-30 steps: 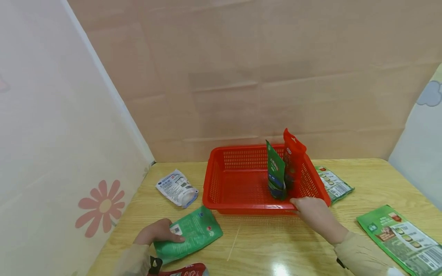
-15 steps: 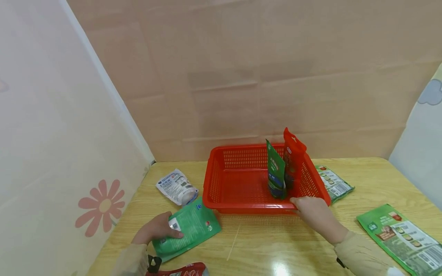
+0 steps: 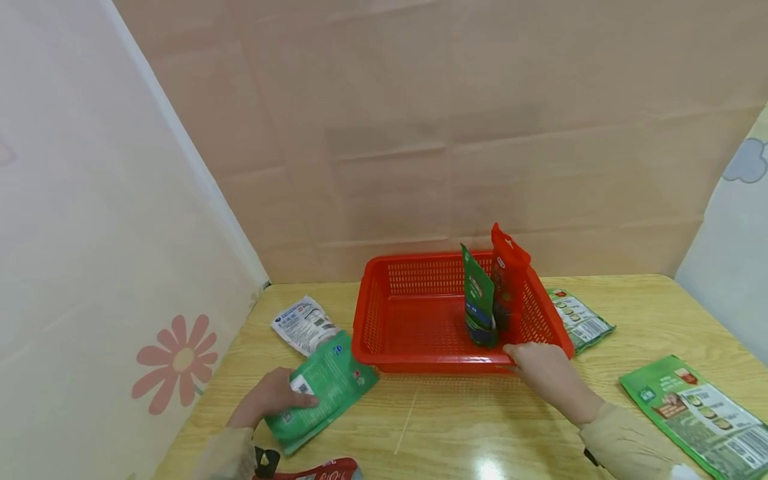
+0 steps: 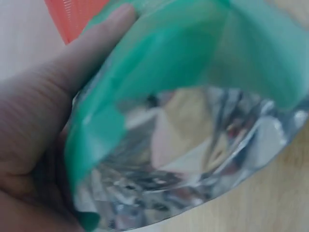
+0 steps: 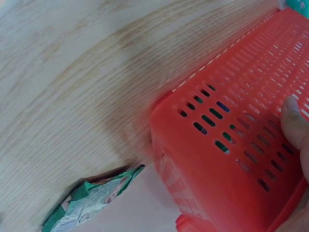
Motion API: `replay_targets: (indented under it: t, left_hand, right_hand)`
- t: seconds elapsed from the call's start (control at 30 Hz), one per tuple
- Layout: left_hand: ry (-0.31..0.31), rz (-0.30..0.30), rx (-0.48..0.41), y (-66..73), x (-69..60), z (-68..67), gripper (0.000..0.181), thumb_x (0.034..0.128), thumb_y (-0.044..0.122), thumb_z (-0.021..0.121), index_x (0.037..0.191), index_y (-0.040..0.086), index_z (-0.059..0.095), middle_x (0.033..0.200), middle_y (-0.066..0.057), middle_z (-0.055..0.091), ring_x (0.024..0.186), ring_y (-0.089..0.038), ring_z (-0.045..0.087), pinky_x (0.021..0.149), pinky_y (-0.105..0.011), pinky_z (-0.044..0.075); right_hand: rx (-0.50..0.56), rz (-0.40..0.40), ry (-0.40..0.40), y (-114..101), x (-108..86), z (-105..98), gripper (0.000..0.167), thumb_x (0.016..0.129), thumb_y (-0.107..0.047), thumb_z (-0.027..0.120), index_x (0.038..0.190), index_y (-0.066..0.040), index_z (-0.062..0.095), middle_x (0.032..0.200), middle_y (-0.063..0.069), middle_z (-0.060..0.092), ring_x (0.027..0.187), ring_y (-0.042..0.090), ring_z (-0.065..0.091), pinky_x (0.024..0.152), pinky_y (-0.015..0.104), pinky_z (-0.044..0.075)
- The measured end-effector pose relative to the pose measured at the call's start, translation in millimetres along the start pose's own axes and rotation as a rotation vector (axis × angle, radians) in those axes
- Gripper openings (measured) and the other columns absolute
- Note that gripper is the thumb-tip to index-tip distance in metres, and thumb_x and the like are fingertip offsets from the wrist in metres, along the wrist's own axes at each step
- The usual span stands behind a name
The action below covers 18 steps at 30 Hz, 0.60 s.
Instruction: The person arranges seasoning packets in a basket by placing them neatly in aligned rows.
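My left hand (image 3: 273, 398) grips a green pouch (image 3: 327, 390) by its left side, thumb on top; the pouch's far end overlaps a white pouch (image 3: 303, 323). Silvery foil of the green pouch (image 4: 193, 145) shows in the left wrist view beside the hand (image 4: 34, 121). The right hand (image 3: 547, 373) holds the near rim of a red basket (image 3: 438, 363) at its right part, and the right wrist view has its thumb (image 5: 295, 123) against the slotted wall. Inside the basket's right side stand a green packet (image 3: 479, 300) and a red packet (image 3: 509, 287).
Right of the basket lies a green-and-white packet (image 3: 579, 320), with a larger green one (image 3: 699, 417) nearer the right edge. A red packet (image 3: 333, 470) lies at the front, cut by the frame. Fabric walls stand behind and at both sides of the wooden table (image 3: 444, 433).
The left hand has tilted the green pouch up and moved it slightly away from me, so it now covers part of the white pouch. The right hand and basket look unmoved.
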<state>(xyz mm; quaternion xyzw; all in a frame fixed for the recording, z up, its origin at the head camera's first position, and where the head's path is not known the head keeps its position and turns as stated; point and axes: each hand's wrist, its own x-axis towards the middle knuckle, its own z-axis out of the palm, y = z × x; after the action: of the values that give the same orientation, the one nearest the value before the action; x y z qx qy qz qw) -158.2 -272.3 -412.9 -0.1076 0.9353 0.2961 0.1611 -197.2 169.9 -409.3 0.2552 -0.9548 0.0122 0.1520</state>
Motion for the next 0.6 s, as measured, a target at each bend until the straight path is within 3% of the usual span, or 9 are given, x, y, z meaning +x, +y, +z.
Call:
replay_targets:
  t: [0.37, 0.6]
  left_hand:
    - [0.160, 0.026, -0.010, -1.3, -3.6, -10.3, 0.038, 0.0746, 0.033, 0.079, 0.088, 0.002, 0.061, 0.070, -0.006, 0.062, 0.057, -0.015, 0.058, 0.052, -0.028, 0.049]
    - [0.224, 0.019, -0.115, 5.0, -11.0, -17.9, 0.041, 0.0777, 0.035, 0.076, 0.087, -0.002, 0.062, 0.069, -0.008, 0.064, 0.055, -0.015, 0.060, 0.051, -0.030, 0.050]
  right_hand:
    - [0.004, -0.002, 0.012, 0.0, 0.0, 0.5, 0.025, 0.068, -0.005, 0.080, 0.070, -0.017, 0.058, 0.057, -0.004, 0.056, 0.052, 0.011, 0.051, 0.044, 0.027, 0.040]
    - [0.007, 0.003, 0.008, 0.0, -0.1, 0.3, 0.026, 0.070, -0.005, 0.079, 0.069, -0.017, 0.057, 0.056, -0.005, 0.055, 0.051, 0.011, 0.050, 0.043, 0.027, 0.039]
